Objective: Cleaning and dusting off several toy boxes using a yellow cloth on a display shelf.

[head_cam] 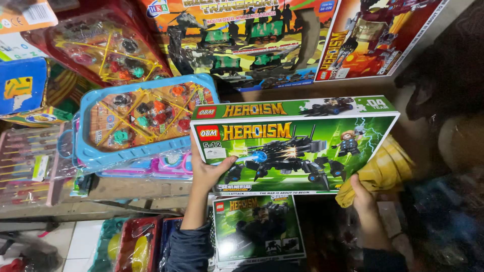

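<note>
Both hands, left (206,174) & right (364,197), grip green toy box (297,151) by bottom corners; blue tray (91,151) crowds left edge, right side prob. tight.

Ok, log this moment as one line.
left hand: holds green toy box lower left edge | right hand: holds its lower right corner, yellow cloth | below: smaller green box

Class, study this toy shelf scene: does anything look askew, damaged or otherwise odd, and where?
Nothing looks damaged or spilled. The green toy box, gripped by the left hand and the right hand, sits slightly tilted. The right hand also grips a yellow cloth. The blue-framed toy pack leans askew on the stacked packages.
</note>
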